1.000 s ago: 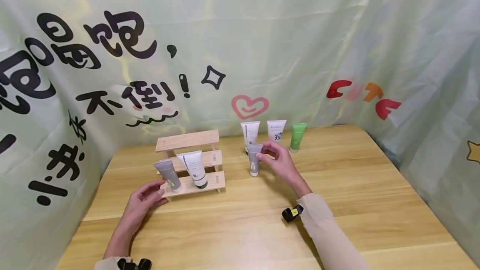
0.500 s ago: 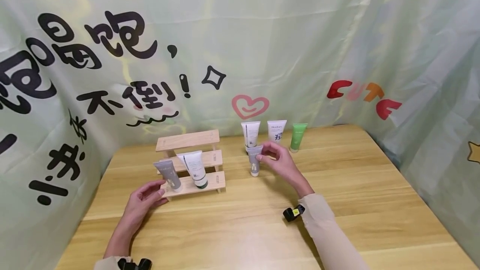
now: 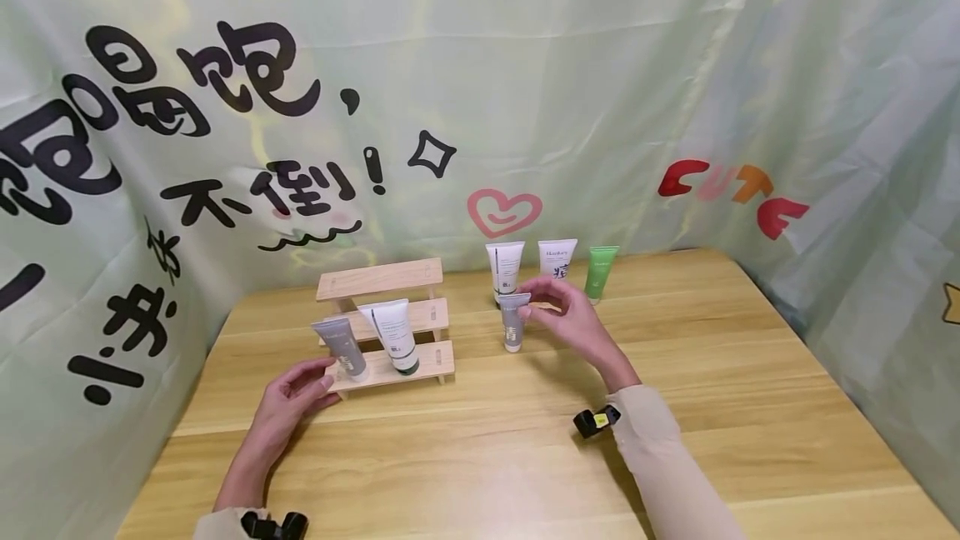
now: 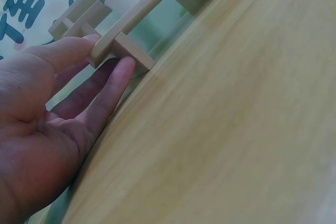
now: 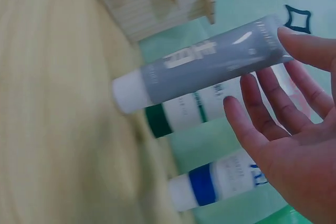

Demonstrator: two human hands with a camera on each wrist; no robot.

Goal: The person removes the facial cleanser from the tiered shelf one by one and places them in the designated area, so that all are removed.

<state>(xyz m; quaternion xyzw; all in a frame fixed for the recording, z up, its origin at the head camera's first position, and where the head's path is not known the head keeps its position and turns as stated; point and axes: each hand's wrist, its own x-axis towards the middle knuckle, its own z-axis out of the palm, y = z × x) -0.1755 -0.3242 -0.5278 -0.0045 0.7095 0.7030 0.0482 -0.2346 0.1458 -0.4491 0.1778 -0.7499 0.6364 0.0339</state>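
My left hand [image 3: 288, 402] pinches the left end of the lowest shelf of a stepped wooden stand [image 3: 378, 282]. On that shelf a grey squeeze tube [image 3: 342, 347] and a white squeeze tube [image 3: 395, 336] lean back on their caps. My right hand [image 3: 573, 319] is at a small grey tube [image 3: 512, 325], cap down on the table in front of a white tube [image 3: 505, 267]. In the right wrist view, the thumb overlaps the crimped end of this grey tube [image 5: 210, 61]; the other fingers lie spread beyond it.
Behind my right hand stand another white tube [image 3: 557, 255] with dark lettering and a green tube [image 3: 601, 272]. The stand's upper two steps rise behind the filled shelf. A printed cloth [image 3: 600, 90] hangs along the back of the wooden table [image 3: 465, 473].
My right hand has shifted slightly right, its thumb moving from the small grey tube's face toward its edge. The tube's base stays in place. My left hand keeps its grip on the stand.
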